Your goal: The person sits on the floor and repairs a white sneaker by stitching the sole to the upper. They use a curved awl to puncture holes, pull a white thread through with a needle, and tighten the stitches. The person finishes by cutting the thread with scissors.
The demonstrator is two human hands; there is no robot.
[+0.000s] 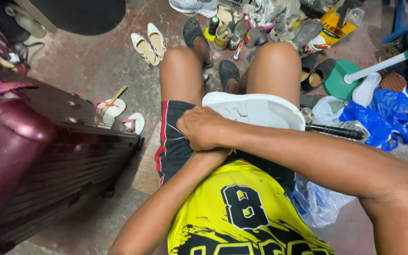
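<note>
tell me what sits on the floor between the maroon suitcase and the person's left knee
A pair of white sandals with pink straps lies there on the floor, seen in the head view.

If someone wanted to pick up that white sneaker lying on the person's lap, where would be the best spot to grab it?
Probably across the middle of the white sneaker, coming down from above. It lies sole-up across the thighs, so the flat sole faces up and both long edges are free there. The near end is covered by the right hand, so it is best avoided.
</note>
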